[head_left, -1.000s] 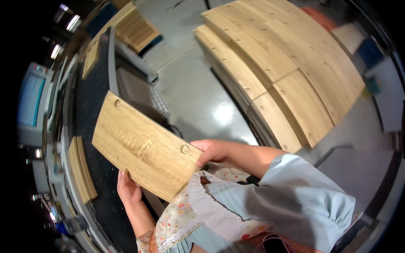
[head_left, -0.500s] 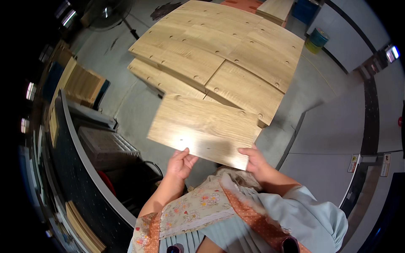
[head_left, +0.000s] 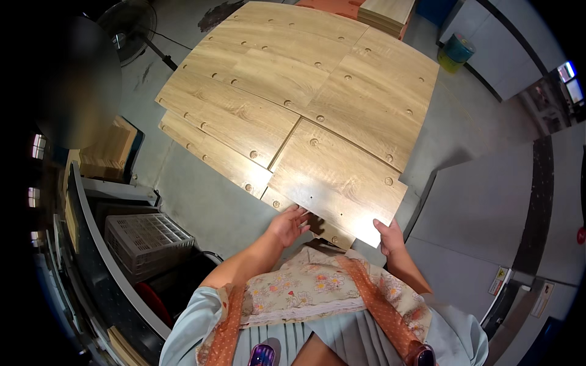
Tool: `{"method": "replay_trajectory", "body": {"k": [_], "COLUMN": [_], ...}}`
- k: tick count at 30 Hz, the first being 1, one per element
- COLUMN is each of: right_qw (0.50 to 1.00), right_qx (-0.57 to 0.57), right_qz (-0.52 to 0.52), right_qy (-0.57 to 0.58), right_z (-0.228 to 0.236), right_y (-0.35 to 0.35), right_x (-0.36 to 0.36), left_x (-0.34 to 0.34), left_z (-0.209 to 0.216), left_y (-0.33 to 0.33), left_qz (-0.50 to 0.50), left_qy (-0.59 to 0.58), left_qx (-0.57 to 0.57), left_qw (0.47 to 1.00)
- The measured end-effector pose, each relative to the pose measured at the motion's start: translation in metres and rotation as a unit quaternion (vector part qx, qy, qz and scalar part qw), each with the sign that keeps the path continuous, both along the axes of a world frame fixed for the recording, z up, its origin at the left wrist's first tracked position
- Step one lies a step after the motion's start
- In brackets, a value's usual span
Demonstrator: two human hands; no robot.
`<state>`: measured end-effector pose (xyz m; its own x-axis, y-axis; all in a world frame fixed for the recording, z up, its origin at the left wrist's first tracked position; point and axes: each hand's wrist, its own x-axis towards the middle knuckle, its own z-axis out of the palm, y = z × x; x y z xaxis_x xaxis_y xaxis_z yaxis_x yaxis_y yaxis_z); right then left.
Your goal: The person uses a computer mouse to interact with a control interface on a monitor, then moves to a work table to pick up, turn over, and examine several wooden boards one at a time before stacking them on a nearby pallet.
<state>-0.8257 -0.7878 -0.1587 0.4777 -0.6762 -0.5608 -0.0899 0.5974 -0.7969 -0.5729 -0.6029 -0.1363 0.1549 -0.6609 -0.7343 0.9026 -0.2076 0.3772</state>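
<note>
A light wood-grain board [head_left: 342, 174] with round recesses at its far corners and two small holes near its front edge rests over the near right of the stacked boards [head_left: 244, 67]. My right hand [head_left: 392, 236] grips its right front corner, thumb on top, the other fingers mostly hidden underneath. At the front edge, left of the middle, my left hand [head_left: 287, 227] has its fingers apart, the fingertips close to or touching the board's underside. Part of another board [head_left: 332, 235] shows below the overhanging edge.
A grey plastic crate [head_left: 146, 238] and a dark, curved-looking panel [head_left: 116, 287] stand at left. Boards in a stack [head_left: 110, 152] lie beyond them. A fan [head_left: 128, 33] is far left; a blue-green and yellow bucket [head_left: 456, 53] stands far right, near grey cabinets [head_left: 482, 189].
The board has moved forward and right onto the stack. My left hand has loosened its pinch on the front edge, while my right hand keeps its corner. The view has shifted slightly.
</note>
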Motion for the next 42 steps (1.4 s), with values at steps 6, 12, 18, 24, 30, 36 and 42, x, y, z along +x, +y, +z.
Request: {"method": "replay_trajectory", "body": {"k": [6,12,18,24,30,36,42], "right_qw": [0.833,0.99,0.991,0.986,0.857,0.791,0.784], "right_qx": [-0.457,-0.098,-0.015,-0.124,-0.268,-0.32,-0.298], "right_qz": [0.141,-0.029,-0.035,0.065,0.208,0.225,0.26], "right_qy": [0.28,0.096,0.128,0.089,0.388,0.47,0.478], "right_z": [-0.032,-0.013,0.018,0.008,0.02,0.001,0.003], "right_y": [-0.016,-0.004,-0.003,0.003,0.002,0.007,0.004], "right_x": [0.002,0.037,0.059,0.04,0.035,0.033,0.035], "left_x": [0.026,0.04,0.047,0.058,0.079,0.078,0.077], "left_z": [-0.009,-0.009,-0.026,-0.021,-0.01,0.001,0.005], "left_y": [-0.026,-0.032,-0.036,-0.05,-0.056,-0.065,-0.073], "left_qz": [0.075,0.053,0.045,0.04,0.062,0.064,0.078], "left_qy": [0.007,0.022,0.09,0.099,0.079,0.065,0.047], "left_qx": [0.079,0.066,0.021,0.076,0.101,0.123,0.157], "left_qw": [0.994,0.996,0.995,0.991,0.99,0.988,0.983]}}
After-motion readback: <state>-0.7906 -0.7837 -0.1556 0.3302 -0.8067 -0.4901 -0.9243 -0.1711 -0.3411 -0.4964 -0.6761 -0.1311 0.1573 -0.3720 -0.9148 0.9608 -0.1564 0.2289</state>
